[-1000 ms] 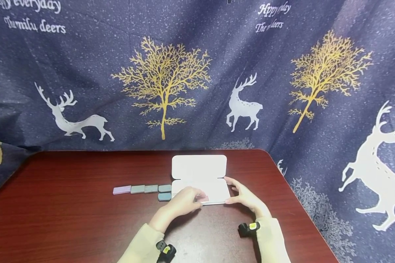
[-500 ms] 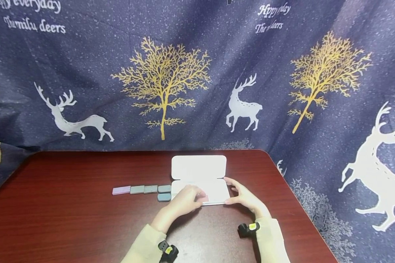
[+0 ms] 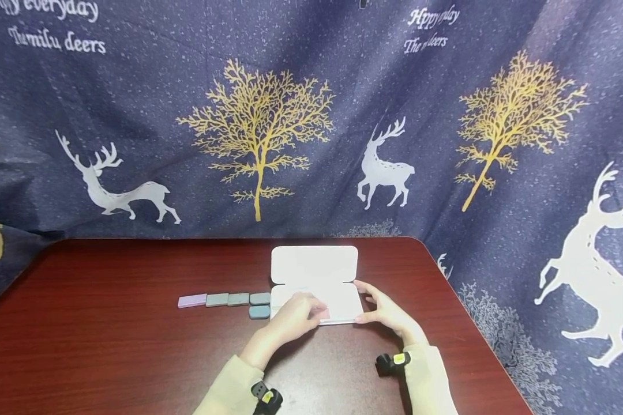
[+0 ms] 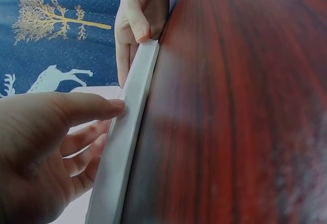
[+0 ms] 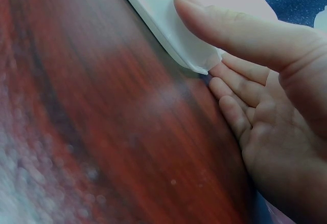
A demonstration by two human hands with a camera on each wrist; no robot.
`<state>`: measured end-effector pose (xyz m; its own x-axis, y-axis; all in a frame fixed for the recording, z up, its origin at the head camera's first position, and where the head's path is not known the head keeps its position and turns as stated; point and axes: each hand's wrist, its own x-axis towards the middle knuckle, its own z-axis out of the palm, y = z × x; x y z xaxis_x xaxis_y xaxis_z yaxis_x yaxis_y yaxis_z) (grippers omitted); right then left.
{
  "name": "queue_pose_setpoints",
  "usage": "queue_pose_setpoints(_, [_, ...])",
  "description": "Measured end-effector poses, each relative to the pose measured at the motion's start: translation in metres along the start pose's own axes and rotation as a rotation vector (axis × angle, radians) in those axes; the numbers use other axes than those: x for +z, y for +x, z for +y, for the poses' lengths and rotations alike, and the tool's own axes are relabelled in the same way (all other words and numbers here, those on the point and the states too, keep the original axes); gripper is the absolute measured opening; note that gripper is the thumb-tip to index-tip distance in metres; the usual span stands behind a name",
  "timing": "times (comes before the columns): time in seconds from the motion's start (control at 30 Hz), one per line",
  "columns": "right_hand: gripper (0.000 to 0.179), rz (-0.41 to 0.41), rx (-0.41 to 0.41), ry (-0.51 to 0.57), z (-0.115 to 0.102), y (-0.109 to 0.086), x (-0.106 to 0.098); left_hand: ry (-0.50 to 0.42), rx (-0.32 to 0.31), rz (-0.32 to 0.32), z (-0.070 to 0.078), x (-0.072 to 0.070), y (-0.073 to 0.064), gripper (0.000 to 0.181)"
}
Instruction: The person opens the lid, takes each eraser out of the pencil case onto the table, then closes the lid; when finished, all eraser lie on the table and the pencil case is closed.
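A white flat case (image 3: 342, 297) lies on the table with its lid (image 3: 314, 264) raised at the back. My left hand (image 3: 296, 314) reaches over the front left of the case. In the left wrist view its thumb (image 4: 97, 107) lies against the front wall, with the other fingers curled behind that wall. A small pink piece (image 3: 322, 314) shows inside the case beside the left fingertips; its far part is hidden. My right hand (image 3: 386, 311) holds the case's right end, with the thumb (image 5: 219, 27) at the front corner and the fingers along the side.
Left of the case, small flat blocks lie in a row: purple (image 3: 192, 301), grey-green (image 3: 217, 300), grey (image 3: 238, 299) and teal (image 3: 260, 298). A second teal block (image 3: 259, 312) sits in front. The reddish-brown table (image 3: 109, 346) ends at a patterned blue curtain (image 3: 311, 173).
Both hands keep nearly the same places on the case. The left wrist and sleeve shift slightly to the right. Case and blocks stay put.
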<state>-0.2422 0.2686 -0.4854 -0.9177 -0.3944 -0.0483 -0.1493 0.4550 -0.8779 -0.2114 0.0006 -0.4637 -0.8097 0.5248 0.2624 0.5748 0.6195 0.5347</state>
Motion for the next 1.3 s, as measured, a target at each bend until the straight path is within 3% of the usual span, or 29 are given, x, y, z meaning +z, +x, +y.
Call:
queue_pose_setpoints(0.17, [0.089, -0.002, -0.006, 0.007, 0.0004, -0.0003, -0.0002, 0.017, -0.021, -0.024, 0.0015, 0.0006, -0.0011, 0.026])
queue_pose_setpoints(0.37, [0.089, -0.004, -0.001, 0.006, 0.0004, -0.0003, -0.0001, 0.027, -0.012, -0.008, 0.0023, 0.0018, -0.0017, 0.027])
queue_pose_setpoints(1.0, [0.086, 0.001, -0.003, 0.006, 0.0029, 0.0001, -0.0003, -0.04, 0.011, 0.008, -0.0004, 0.0044, 0.0007, 0.026])
queue_pose_setpoints(1.3, [0.087, -0.003, -0.005, 0.004, -0.0005, 0.0, -0.0007, -0.034, -0.008, 0.009, 0.0007, 0.0018, -0.0006, 0.025])
